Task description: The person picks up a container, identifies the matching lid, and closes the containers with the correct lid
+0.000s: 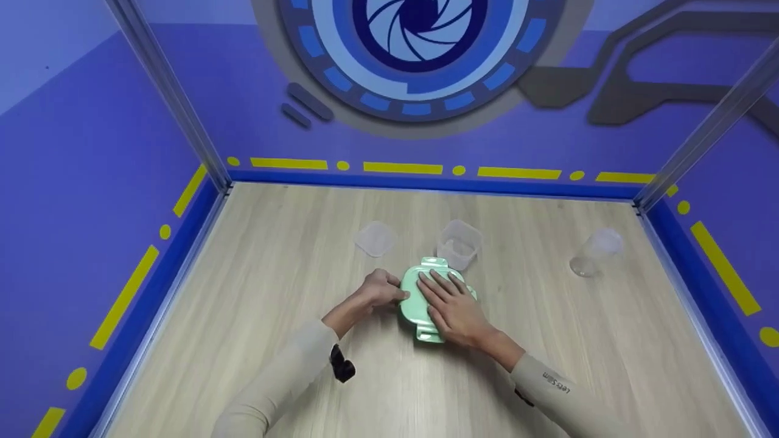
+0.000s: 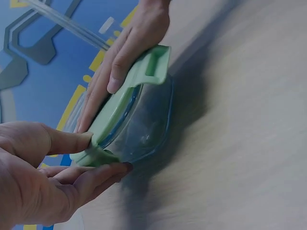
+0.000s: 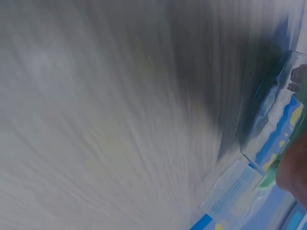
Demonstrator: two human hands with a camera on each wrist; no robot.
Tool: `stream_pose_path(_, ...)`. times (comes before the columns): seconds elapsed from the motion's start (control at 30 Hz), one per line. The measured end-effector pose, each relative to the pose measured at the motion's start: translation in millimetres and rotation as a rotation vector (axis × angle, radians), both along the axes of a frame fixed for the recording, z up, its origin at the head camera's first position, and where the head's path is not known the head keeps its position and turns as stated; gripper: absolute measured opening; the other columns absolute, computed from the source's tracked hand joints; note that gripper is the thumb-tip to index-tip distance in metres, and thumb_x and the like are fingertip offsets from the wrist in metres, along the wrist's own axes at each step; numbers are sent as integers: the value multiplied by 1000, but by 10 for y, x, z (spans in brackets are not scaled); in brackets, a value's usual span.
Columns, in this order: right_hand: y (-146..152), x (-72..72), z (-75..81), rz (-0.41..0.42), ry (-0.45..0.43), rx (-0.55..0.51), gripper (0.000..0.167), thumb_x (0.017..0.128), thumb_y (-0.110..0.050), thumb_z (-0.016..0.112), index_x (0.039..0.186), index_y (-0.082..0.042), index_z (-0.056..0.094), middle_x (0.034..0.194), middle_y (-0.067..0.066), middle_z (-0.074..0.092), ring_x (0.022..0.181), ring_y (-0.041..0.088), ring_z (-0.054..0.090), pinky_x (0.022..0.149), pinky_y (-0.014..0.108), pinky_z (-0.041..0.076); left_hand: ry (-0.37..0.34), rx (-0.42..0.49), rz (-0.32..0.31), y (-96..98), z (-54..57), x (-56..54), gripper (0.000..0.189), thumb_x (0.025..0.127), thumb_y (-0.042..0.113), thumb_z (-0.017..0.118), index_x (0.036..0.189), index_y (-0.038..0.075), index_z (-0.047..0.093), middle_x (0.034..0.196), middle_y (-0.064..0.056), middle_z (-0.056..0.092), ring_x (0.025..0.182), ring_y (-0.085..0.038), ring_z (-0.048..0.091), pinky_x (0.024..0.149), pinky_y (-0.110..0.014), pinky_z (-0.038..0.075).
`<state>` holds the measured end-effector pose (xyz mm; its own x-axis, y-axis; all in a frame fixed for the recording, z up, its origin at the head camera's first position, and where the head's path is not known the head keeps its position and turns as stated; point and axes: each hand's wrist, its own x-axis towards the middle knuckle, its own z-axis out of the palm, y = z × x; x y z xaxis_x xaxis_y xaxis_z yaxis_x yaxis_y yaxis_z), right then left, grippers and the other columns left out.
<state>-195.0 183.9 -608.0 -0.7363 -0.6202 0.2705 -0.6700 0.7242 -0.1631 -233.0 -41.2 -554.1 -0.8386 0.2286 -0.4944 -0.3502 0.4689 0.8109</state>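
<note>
A clear glass food container (image 2: 149,125) with a pale green lid (image 1: 415,304) stands on the table in front of me. Flat on top of the lid lies my right hand (image 1: 457,313), its fingers stretched out and pressing. At the left side, my left hand (image 1: 378,289) pinches the lid's green side flap (image 2: 96,157), thumb above and fingers below. The front flap (image 2: 153,67) sticks outward from the lid. In the right wrist view only part of the right hand (image 3: 293,172) shows, at the right edge beside the glass.
Behind the container, a translucent square tub (image 1: 461,240) stands close to the back flap. To its left lies a translucent flat lid (image 1: 376,238). A clear cylindrical jar (image 1: 599,250) lies at the right. Blue printed walls (image 1: 426,149) enclose the wooden table (image 1: 261,243).
</note>
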Motion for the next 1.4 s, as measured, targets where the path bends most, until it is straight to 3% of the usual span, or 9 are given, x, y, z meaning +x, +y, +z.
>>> stream_pose_path(0.1, -7, -23, 4, 19, -26, 8, 55, 106, -28, 44, 158, -9, 38, 165, 6, 39, 154, 30, 33, 122, 57, 26, 4, -17, -17, -34, -9, -14, 25, 92, 13, 74, 112, -2, 74, 93, -5, 73, 82, -14, 66, 90, -40, 59)
stream_pose_path(0.17, -16, -43, 4, 33, -47, 16, 55, 107, -28, 42, 159, -9, 36, 166, 6, 36, 155, 30, 31, 122, 57, 25, -1, -10, -21, -57, -18, -30, 32, 92, 13, 74, 120, -3, 71, 105, -9, 75, 90, -15, 69, 92, -38, 59)
stream_pose_path(0.3, -14, -85, 11, 45, -70, 14, 55, 108, -28, 42, 159, -10, 35, 167, 5, 35, 155, 30, 30, 123, 57, 24, -19, 84, -48, -87, -45, -89, 51, 94, 9, 72, 140, -7, 56, 135, -20, 66, 116, -23, 69, 99, -35, 57)
stream_pose_path(0.4, -9, -119, 34, 49, -68, 10, 54, 108, -28, 42, 159, -9, 36, 166, 6, 36, 155, 30, 31, 124, 57, 24, -40, 149, -36, -89, -64, -120, 58, 95, 7, 71, 146, -7, 48, 144, -23, 58, 125, -28, 65, 101, -35, 55)
stream_pose_path(0.57, 19, -160, 113, 46, -81, -17, 54, 108, -28, 44, 157, -8, 39, 164, 9, 39, 153, 33, 34, 122, 60, 27, 6, 116, 13, -44, -60, -101, 52, 96, 12, 70, 142, -6, 54, 137, -21, 65, 119, -25, 69, 97, -35, 58)
stream_pose_path(0.87, 173, -157, 217, 82, -23, -66, 52, 103, -34, 56, 150, -12, 52, 156, 11, 50, 137, 35, 49, 104, 57, 39, 236, -47, 55, 1, -10, -52, 32, 93, 19, 73, 116, -3, 74, 110, -15, 77, 91, -13, 69, 78, -27, 59)
stream_pose_path(1.07, 216, -192, 189, 129, 50, 0, 51, 103, -44, 55, 146, -16, 56, 146, 10, 56, 127, 30, 52, 102, 51, 45, 224, 0, 65, -3, -47, -44, 25, 94, 19, 72, 113, 3, 77, 109, -12, 78, 90, -12, 70, 79, -27, 59)
stream_pose_path(1.23, 240, -193, 94, 198, 54, 58, 54, 104, -38, 51, 153, -18, 47, 157, 10, 47, 146, 32, 41, 118, 52, 35, 189, 35, 31, -75, -112, 29, 36, 102, 21, 61, 132, 2, 66, 129, -17, 70, 116, -26, 69, 93, -37, 59)
stream_pose_path(1.4, 220, -103, 53, 132, 7, 22, 56, 105, -37, 50, 156, -17, 42, 163, 9, 41, 152, 33, 35, 120, 55, 31, 112, 48, 43, -220, -90, 139, 44, 102, 18, 54, 141, 0, 54, 129, -21, 66, 114, -32, 69, 93, -45, 59)
